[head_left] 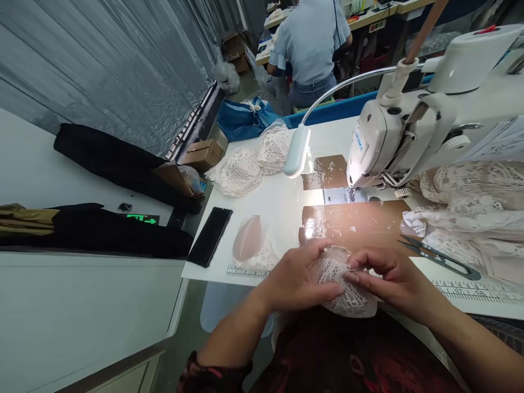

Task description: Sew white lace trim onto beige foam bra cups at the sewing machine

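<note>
A white lace bra cup point(347, 295) is held between my two hands at the table's front edge, just in front of the sewing machine point(372, 142). My left hand point(301, 278) is closed round its left side, thumb lying across the lace. With thumb and fingertips, my right hand point(380, 273) pinches the lace along its upper right side. A beige bra cup with lace point(248, 240) lies on the table left of my left hand. Thread snips point(442, 257) lie right of my right hand, beside a pile of white lace pieces point(475, 191).
A black phone point(210, 236) lies at the table's left edge. Finished-looking lace cups point(237, 172) sit at the back left. A lamp point(297, 151) on a bent neck hangs over the table. Brown tape covers point(356, 218) the machine bed. Another person point(309, 49) sits beyond.
</note>
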`<state>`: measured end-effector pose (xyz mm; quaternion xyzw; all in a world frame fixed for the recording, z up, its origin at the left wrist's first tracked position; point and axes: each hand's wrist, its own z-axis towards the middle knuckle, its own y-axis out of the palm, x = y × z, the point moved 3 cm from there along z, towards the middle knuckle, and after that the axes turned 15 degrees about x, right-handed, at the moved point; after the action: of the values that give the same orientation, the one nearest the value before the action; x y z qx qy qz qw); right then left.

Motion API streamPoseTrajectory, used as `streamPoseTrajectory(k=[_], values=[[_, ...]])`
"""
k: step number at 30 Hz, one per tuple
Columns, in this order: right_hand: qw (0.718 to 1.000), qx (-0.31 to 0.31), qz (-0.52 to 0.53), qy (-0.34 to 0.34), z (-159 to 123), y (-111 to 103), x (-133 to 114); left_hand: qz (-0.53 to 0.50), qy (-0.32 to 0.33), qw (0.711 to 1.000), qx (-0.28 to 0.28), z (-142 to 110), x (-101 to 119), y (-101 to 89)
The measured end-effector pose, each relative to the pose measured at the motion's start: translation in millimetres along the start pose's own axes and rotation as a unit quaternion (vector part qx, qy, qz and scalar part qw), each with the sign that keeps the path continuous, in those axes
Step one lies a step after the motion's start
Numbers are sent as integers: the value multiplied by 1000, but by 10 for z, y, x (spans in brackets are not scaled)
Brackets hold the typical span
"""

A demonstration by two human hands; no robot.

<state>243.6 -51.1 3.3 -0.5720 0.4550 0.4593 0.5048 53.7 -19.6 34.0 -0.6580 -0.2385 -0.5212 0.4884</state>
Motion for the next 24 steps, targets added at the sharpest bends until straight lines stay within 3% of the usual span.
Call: streamPoseTrajectory(k=[3,7,14,19,24], values=[[998,29,-8,-53,-1,11,-24,-4,20,999,-47,-9,19,131],[996,70,-7,-57,5,-7,-14,15,49,998,-49,-51,52,132],[991,114,-54,-54,-18,17,-33,65,50,997,14,0,19,95],[990,110,-75,-43,-45,-1,-14,25,46,998,15,39,-39,161],[994,86,-62,-24,-4,-61,31,-39,-3,999,3,73,-116,216]])
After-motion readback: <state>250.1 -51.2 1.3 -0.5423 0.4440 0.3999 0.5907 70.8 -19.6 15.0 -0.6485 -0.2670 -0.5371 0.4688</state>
